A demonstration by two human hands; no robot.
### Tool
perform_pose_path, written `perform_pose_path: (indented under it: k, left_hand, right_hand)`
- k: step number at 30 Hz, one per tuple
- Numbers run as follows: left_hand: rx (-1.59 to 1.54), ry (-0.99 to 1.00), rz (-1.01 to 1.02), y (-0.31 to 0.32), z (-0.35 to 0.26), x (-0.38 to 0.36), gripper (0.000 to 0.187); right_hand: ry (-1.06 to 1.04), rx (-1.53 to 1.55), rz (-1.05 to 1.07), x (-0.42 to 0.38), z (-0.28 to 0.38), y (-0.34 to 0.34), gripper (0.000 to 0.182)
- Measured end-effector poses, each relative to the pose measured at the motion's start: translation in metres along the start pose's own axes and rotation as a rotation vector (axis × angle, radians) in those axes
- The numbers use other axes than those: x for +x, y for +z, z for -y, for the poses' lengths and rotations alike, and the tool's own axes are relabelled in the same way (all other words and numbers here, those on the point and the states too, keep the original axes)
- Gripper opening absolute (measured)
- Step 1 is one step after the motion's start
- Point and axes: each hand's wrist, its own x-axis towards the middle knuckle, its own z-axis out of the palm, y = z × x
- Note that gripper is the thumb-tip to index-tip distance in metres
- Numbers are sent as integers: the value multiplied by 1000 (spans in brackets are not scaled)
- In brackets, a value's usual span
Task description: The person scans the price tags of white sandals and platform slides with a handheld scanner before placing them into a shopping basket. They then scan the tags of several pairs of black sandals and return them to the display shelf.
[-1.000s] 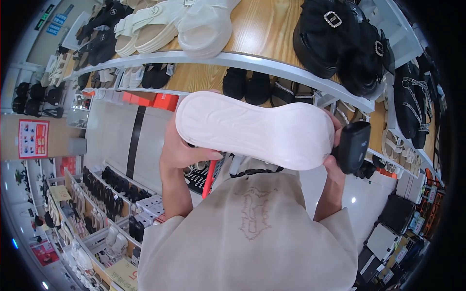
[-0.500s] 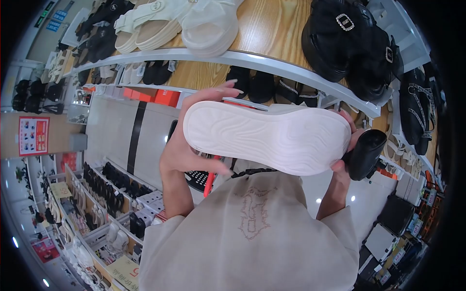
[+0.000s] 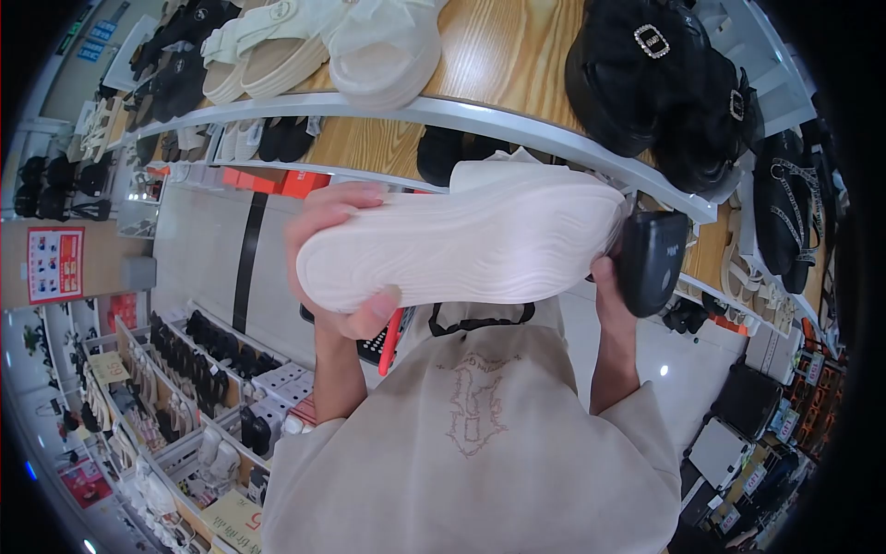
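Observation:
A white shoe (image 3: 461, 240) is held up in front of my chest with its wavy-patterned sole facing me. My left hand (image 3: 312, 220) is closed round the narrower heel end, fingers over the top edge and thumb against the lower sole. My right hand (image 3: 609, 294) grips the wide toe end, with its thumb at the edge and most of the fingers hidden behind. A black rounded device (image 3: 652, 264) sits right beside my right hand; how it is attached is hidden. The shoe's upper is mostly out of sight.
Above the shoe runs a wooden shelf (image 3: 494, 55) with white sandals (image 3: 268, 55) and black buckled shoes (image 3: 609, 83). More footwear stands on the lower shelf. Shoe racks (image 3: 198, 388) are at lower left, and black bags (image 3: 748, 402) are at lower right.
My left hand has closed on the heel end, its thumb now pressing the sole. The shoe has shifted left and slightly tilted, and my right hand moved left with it.

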Motion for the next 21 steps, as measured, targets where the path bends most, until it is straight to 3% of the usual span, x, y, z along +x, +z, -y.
perform_pose_path:
  k: [2,5,9,11,13,15,19,21]
  left_hand:
    - [83,106,49,0,-2,1,70]
    - [148,174,106,1,-7,3,69]
    - [222,190,168,-4,-5,4,71]
    - [125,-57,-23,8,-8,0,75]
    - [109,-99,45,8,-6,-6,83]
    - [-93,-238,-220,29,-7,-15,83]
    - [-206,-439,-357,48,-20,-28,87]
    - [-456,-659,-391,51,-27,-28,89]
  right_hand:
    - [223,-136,-212,-28,-23,-19,69]
    - [209,94,-133,-6,6,-3,64]
    - [164,179,-187,-4,4,0,63]
    - [50,34,-122,-8,4,-4,67]
    - [-11,43,-101,-11,3,-6,61]
    - [-87,38,-115,-17,-2,-9,51]
    - [-178,13,-106,-6,21,11,42]
    - [-207,-18,-54,-8,17,4,41]
